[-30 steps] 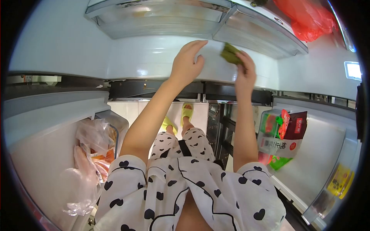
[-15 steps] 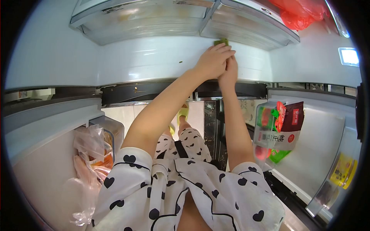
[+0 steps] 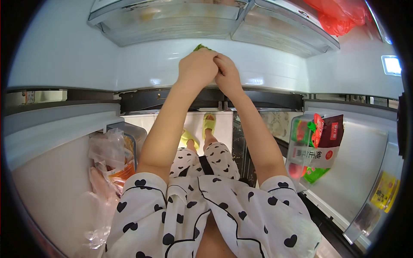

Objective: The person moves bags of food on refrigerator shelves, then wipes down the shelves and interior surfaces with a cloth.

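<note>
My left hand [image 3: 198, 68] is closed over a crumpled green piece [image 3: 200, 47] whose top sticks out beyond my knuckles. It could be cloth or leaf; I cannot tell. My right hand [image 3: 227, 76] presses against my left, its fingers curled in between the hands. Whatever those fingers grip is hidden. Both hands are over the white floor [image 3: 146, 64] of an open fridge, just inside its front edge.
Two clear drawers [image 3: 172, 23] [image 3: 279, 28] hang above the fridge floor. A red plastic bag [image 3: 337, 17] sits at upper right. Bagged food [image 3: 112, 159] fills the left door; pouches [image 3: 329, 137] and a yellow-labelled pack [image 3: 385, 191] are in the right door.
Both hands have moved left across the fridge floor, the green piece going with the left. A small dark green scrap lying there before no longer shows. The view has shifted slightly.
</note>
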The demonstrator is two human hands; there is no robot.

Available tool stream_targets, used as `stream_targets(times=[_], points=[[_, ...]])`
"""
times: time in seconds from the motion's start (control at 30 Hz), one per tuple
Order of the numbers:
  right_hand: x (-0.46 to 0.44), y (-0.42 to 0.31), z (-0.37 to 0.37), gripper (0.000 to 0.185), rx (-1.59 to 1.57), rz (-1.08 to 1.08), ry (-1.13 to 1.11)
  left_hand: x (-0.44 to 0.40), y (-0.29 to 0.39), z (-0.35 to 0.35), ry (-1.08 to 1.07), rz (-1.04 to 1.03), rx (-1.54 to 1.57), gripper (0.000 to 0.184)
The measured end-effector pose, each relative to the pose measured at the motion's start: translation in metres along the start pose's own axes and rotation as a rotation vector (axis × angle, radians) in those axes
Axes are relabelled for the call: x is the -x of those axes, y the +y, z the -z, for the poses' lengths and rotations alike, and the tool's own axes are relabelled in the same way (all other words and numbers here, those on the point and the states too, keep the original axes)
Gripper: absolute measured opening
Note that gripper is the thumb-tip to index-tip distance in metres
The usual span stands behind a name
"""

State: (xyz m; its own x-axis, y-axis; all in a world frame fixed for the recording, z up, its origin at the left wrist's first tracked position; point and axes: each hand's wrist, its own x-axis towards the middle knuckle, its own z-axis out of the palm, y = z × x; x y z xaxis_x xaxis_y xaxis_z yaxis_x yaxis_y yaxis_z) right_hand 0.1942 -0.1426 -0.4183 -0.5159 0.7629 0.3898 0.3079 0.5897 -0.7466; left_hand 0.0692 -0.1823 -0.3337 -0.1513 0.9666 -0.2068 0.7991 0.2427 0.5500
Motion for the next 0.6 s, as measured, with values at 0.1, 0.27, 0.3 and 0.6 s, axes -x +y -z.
stream_targets(times=[0.1, 0.27, 0.3, 0.6], points=[[0.004, -0.003, 0.001, 0.03, -0.059, -0.042, -0.041, -0.001, -0.003, 0.005, -0.015, 0.006, -0.039, 0.034], [0.025, 0.002, 0.053, 0.031, 0.052, -0.155, 0.193, -0.014, 0.021, -0.05, 0.116, -0.442, 0.309, 0.039], [0.034, 0.003, 0.065, 0.032, 0.111, -0.19, 0.276, -0.018, 0.035, -0.063, 0.134, -0.533, 0.388, 0.041], [0.087, 0.077, 0.131, 0.041, 0.162, -0.51, 0.598, -0.059, 0.112, -0.139, -0.192, -0.708, 0.411, 0.049]])
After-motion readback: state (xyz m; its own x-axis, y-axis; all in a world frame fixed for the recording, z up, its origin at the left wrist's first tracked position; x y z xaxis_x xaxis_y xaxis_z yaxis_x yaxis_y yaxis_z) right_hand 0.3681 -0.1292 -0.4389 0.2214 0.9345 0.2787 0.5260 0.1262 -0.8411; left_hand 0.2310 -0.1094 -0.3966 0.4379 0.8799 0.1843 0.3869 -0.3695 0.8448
